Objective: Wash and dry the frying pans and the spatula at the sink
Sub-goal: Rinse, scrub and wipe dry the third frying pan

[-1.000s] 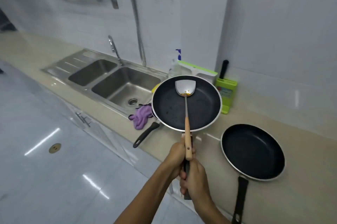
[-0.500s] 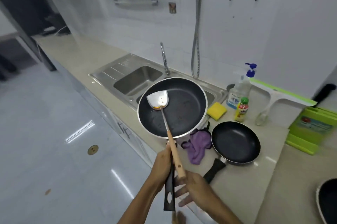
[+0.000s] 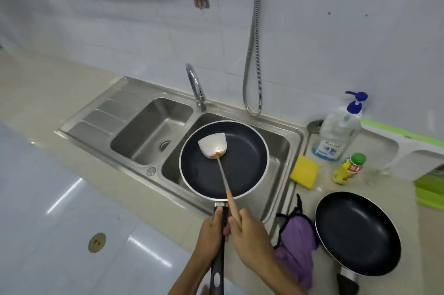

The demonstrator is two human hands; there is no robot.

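My left hand (image 3: pixel 210 232) grips the black handle of a dark non-stick frying pan (image 3: pixel 242 169), which hangs over the right basin of the steel sink (image 3: pixel 101 124). A metal spatula (image 3: pixel 213 145) with a wooden handle lies in the pan, orange residue at its neck. My right hand (image 3: pixel 249 234) holds the wooden handle beside the pan handle. A second black frying pan (image 3: pixel 355 232) sits on the counter to the right.
A purple cloth (image 3: pixel 296 249) lies between the sink and the second pan. A yellow sponge (image 3: pixel 304 172), a soap pump bottle (image 3: pixel 337 136), a small yellow bottle (image 3: pixel 348 169) and a green board (image 3: pixel 430 189) stand at right. The faucet (image 3: pixel 195 85) and a hose (image 3: pixel 252 54) rise behind the sink.
The pan with the spatula has moved from over the counter to over the right sink basin. My right hand, loose half a second ago, now holds the spatula handle.
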